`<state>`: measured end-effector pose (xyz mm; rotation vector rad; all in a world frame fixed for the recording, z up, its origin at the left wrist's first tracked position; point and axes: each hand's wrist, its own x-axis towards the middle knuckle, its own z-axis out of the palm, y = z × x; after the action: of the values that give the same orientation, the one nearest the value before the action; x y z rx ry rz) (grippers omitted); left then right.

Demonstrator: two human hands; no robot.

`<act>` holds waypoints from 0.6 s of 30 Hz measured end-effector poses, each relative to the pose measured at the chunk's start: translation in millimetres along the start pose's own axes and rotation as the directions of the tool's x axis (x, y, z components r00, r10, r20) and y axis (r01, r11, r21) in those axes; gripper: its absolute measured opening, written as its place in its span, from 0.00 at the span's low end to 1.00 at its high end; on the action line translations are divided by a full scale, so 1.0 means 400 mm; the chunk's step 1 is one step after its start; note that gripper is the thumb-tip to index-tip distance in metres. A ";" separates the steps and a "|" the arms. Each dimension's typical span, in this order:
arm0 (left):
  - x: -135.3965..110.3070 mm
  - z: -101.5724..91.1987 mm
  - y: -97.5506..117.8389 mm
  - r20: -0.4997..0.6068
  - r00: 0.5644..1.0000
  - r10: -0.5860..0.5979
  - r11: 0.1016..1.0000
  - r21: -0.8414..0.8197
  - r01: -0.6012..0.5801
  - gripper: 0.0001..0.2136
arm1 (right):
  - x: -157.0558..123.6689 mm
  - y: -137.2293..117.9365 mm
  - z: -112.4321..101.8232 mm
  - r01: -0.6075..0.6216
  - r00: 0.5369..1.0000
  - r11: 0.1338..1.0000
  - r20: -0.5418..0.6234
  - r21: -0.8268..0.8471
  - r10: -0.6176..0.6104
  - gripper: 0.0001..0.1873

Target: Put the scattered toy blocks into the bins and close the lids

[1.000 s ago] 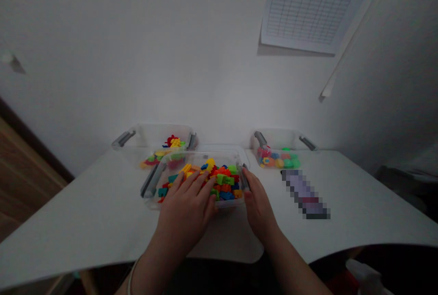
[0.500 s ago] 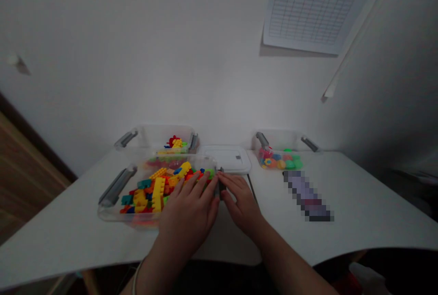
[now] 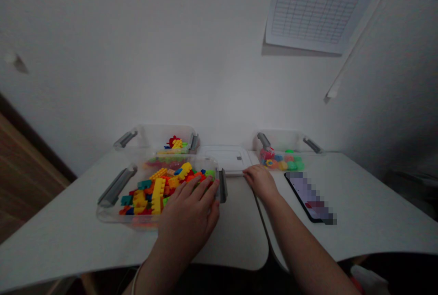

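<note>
My left hand [image 3: 190, 208] lies with fingers stretched over the right end of a clear plastic bin [image 3: 102, 215]. Colourful toy building blocks [image 3: 157, 194] fill this bin, and the hand hides some of them. At the bin's right end, a grey latch [image 3: 223, 185] stands beside my left fingertips. Farther right, my right hand [image 3: 262, 183] has its fingers bent together at the front right corner of a white lid [image 3: 226, 163]. The lid lies flat near the wall; how firmly the fingers grip its edge is hard to see.
Behind the front bin stands another clear bin [image 3: 153, 133] with a few blocks. A third clear bin [image 3: 284, 137], holding colourful round pieces, is at the back right. A partly blurred phone [image 3: 308, 197] lies on the white table [image 3: 236, 235]. A printed sheet [image 3: 308, 12] hangs on the wall.
My right hand has left the front bin's right latch and moved right and away to the white lid's corner. That latch now stands out to the side. My left hand has hardly moved.
</note>
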<state>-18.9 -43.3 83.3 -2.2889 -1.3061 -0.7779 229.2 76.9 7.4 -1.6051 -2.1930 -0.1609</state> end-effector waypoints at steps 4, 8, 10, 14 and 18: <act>0.002 0.004 -0.003 0.002 1.000 0.004 1.000 -0.003 -0.004 0.17 | -0.003 0.005 0.023 0.010 1.000 1.000 0.010 -0.029 -0.009 0.11; 0.004 0.005 -0.002 0.009 1.000 -0.003 1.000 -0.013 0.003 0.17 | -0.003 0.009 0.031 0.006 1.000 0.999 0.019 -0.054 -0.005 0.12; 0.003 0.006 -0.001 0.002 1.000 -0.010 1.000 -0.016 0.010 0.17 | -0.003 0.009 0.030 0.005 1.000 0.998 0.025 -0.064 -0.004 0.13; 0.002 0.008 -0.001 0.006 1.000 -0.006 1.000 -0.020 0.007 0.18 | -0.005 0.005 0.022 0.003 0.999 0.997 0.044 -0.074 0.000 0.13; 0.002 0.007 -0.004 0.023 1.000 -0.009 1.000 -0.023 0.010 0.17 | -0.006 0.000 0.018 -0.011 0.998 0.997 0.058 -0.077 0.016 0.13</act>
<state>-19.4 -40.3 81.8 -2.3175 -1.3259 -0.7760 228.0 77.1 0.1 -1.6861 -2.2445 -0.1991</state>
